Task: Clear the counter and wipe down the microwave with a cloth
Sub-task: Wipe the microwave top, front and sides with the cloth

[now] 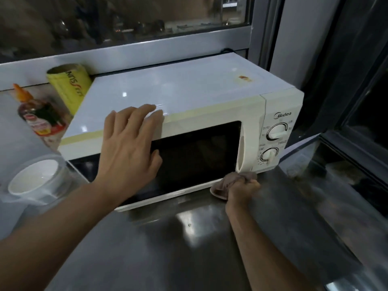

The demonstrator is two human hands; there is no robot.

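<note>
Two dials (276, 131) sat under the Midea name on the microwave (189, 106). The left hand (128, 148) lay flat, fingers spread, on its top front edge; the right hand (243, 191) clutched a cloth (231, 181) at the door's lower corner. Writing on the yellow can (70, 85) was partly legible; the bottle (39, 116) label was blurred.

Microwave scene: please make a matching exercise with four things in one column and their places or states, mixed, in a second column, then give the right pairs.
Things:
1. cloth
2. left hand
3. yellow canister
4. sauce bottle

Places or states:
A. behind the microwave's left rear corner
B. bunched in the right hand at the door's lower right corner
C. lying on the counter, orange cap pointing away
D. flat on the door's top front edge

Pairs: 1-B, 2-D, 3-A, 4-C
</note>
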